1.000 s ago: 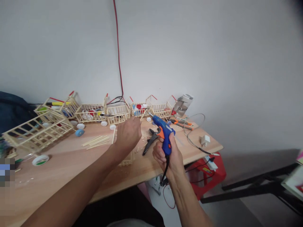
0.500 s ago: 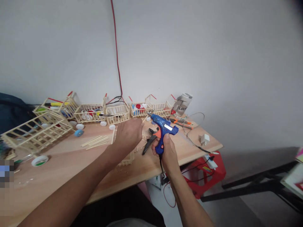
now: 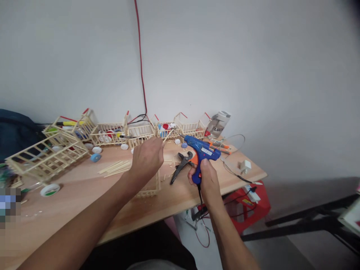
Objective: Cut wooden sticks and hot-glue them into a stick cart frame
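Observation:
My right hand (image 3: 206, 178) is wrapped round the handle of a blue glue gun (image 3: 201, 150), whose nozzle points up and to the left. Closed in a pinch, my left hand (image 3: 148, 155) holds a thin wooden stick (image 3: 168, 135) that slants up to the right, its far end a short way from the nozzle. Beneath my left hand a small wooden stick frame (image 3: 149, 192) lies on the table, partly hidden by that hand and forearm. Black-handled cutting pliers (image 3: 182, 165) lie just left of the glue gun.
Several stick-built carts (image 3: 109, 133) line the wall. A larger stick basket (image 3: 46, 155), loose sticks (image 3: 115, 167), a blue cap (image 3: 95, 157) and a white cap (image 3: 50, 190) lie to the left. At right are a printed cup (image 3: 219, 123), a white adapter (image 3: 245, 166) and a red stool (image 3: 253, 206) below the table edge.
The glue gun has moved right and slightly down, away from the stick's tip. My left hand has shifted a little left, and more of the stick and the frame now shows.

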Demonstrator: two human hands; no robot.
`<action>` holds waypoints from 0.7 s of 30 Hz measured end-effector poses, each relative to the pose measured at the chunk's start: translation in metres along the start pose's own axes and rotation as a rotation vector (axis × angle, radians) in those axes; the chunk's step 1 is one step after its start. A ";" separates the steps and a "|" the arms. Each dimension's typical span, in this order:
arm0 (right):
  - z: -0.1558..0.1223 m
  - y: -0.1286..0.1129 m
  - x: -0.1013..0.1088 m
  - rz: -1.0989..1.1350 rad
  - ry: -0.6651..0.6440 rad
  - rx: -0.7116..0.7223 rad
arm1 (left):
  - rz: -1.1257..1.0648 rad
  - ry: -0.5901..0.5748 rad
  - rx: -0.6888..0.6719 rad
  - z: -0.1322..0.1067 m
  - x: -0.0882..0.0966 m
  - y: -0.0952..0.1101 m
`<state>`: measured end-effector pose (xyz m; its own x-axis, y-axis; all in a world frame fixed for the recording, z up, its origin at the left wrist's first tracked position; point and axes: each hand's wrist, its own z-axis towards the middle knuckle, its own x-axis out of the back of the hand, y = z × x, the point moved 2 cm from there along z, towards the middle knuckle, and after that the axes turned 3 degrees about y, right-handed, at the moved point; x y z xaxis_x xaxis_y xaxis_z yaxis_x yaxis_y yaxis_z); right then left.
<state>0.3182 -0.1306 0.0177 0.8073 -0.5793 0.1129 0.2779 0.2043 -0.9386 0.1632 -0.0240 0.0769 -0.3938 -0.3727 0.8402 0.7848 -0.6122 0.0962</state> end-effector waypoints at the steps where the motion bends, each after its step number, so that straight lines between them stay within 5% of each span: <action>1: 0.000 0.000 0.002 -0.056 0.009 0.038 | 0.008 0.009 0.002 -0.001 0.000 0.000; 12: 0.002 0.013 0.013 -0.474 0.091 0.233 | -0.061 0.094 -0.029 -0.006 0.006 0.005; 21: 0.000 0.008 0.003 -0.459 0.044 0.238 | -0.017 0.070 -0.079 -0.008 -0.003 0.018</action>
<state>0.3229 -0.1303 0.0109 0.5533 -0.6831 0.4766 0.7130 0.0926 -0.6951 0.1751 -0.0397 0.0715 -0.4417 -0.4077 0.7992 0.7382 -0.6714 0.0655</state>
